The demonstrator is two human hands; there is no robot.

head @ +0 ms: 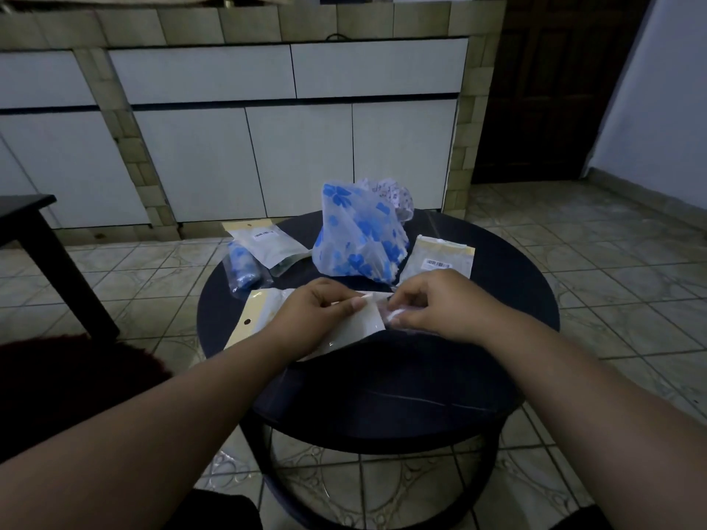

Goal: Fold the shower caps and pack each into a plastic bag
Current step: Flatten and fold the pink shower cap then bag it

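A clear plastic bag (359, 330) with a cream header strip lies on the round dark table (382, 395). My left hand (317, 311) pinches its open mouth. My right hand (436, 304) grips a small folded pale shower cap (394, 313) right at that mouth. Behind them stands a loose blue-flowered shower cap (355, 239), with a pale patterned cap (394, 197) partly hidden behind it. A rolled blue cap in a bag (243, 269) lies at the left.
Two more bags with barcode labels lie on the table, one at the back left (267, 242) and one at the right (440, 258). A dark stool (46, 254) stands on the left. White cabinets (267, 158) line the tiled floor behind.
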